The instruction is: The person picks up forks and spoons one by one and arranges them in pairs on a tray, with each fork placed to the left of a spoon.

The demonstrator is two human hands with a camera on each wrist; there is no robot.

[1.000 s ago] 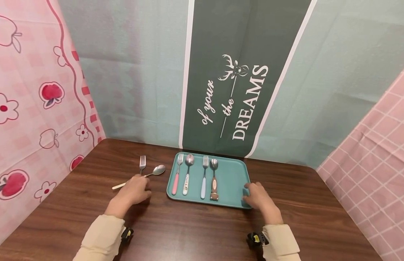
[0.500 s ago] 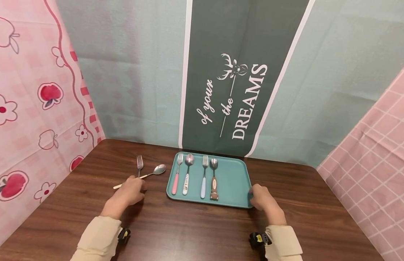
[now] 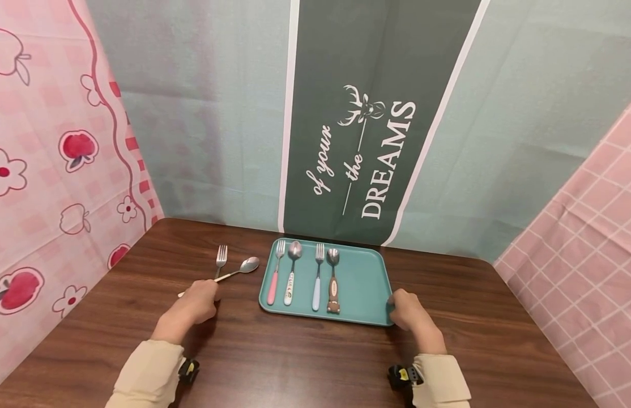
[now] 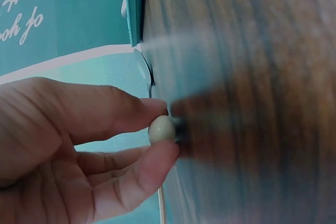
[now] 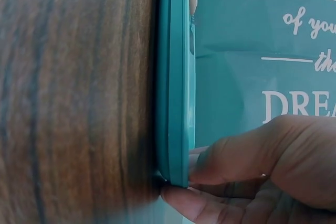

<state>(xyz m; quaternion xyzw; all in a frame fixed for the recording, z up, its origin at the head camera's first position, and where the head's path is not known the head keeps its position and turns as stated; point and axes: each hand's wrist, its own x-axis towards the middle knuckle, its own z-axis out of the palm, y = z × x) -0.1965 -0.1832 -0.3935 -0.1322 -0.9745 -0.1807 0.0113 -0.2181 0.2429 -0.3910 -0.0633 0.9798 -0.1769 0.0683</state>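
Note:
My left hand (image 3: 195, 300) pinches the rounded cream handle end (image 4: 161, 129) of a fork (image 3: 221, 258) between thumb and finger, left of the tray. A spoon (image 3: 249, 264) with a thin cream handle lies across the fork, its handle partly behind my hand. My right hand (image 3: 409, 311) grips the right rim of the teal tray (image 5: 176, 93) near its front corner, thumb over the edge and a finger below. On the tray lie a pink-handled fork (image 3: 273, 283), a patterned white-handled spoon (image 3: 290, 283), a light-blue-handled fork (image 3: 317, 289) and a brown bear-handled spoon (image 3: 333, 289).
The dark wooden table (image 3: 295, 362) ends at a grey-green cloth backdrop (image 3: 234, 141) just behind the tray. Pink cloths hang at the left (image 3: 65, 187) and right (image 3: 591, 272) sides.
My left hand has drawn back a little toward the lower left, off the crossing of fork and spoon. The right hand has shifted slightly right onto the tray's rim. The tray stays in place.

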